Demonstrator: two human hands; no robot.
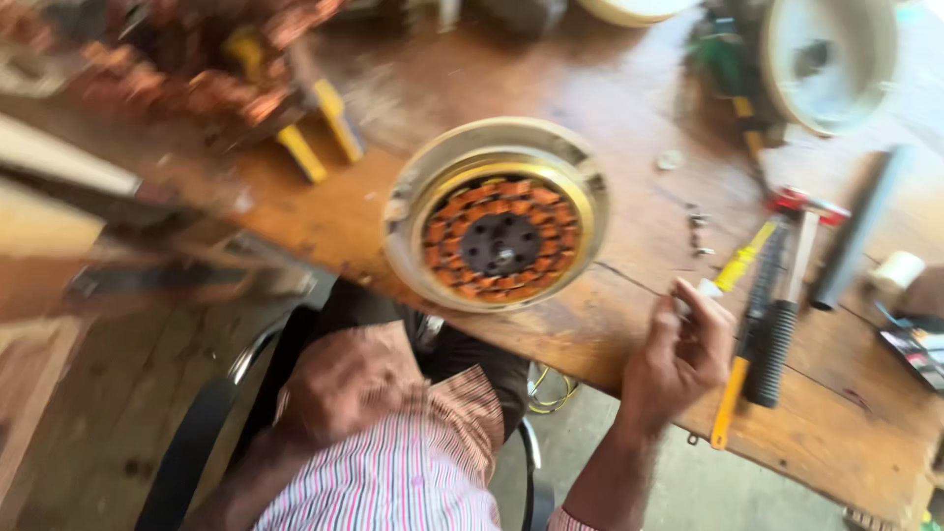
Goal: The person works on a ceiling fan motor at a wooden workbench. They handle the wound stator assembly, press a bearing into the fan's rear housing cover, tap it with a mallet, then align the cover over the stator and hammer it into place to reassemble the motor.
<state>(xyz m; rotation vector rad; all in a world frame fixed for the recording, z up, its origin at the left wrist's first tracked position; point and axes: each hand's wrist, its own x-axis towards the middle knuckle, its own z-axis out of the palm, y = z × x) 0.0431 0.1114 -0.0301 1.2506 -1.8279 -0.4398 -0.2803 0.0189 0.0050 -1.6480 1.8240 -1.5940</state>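
Note:
A round cream-coloured motor housing (497, 228) with copper windings around a dark hub lies on the wooden workbench (629, 118). My left hand (344, 385) rests low near my striped shirt, below the bench edge, fingers curled and blurred. My right hand (683, 352) hovers over the bench edge to the right of the motor, fingers loosely bent, and seems to pinch something small, but blur hides it. Just right of that hand lie a black ribbed-handled tool (772, 334) and a yellow-handled tool (742, 261).
A hammer with a red head (808, 211) lies at the right. A white round cover (826, 54) sits at the back right. Copper coils and yellow-handled tools (315, 133) are piled at the back left. A grey bar (855, 231) and a white roll (897, 270) lie at the far right.

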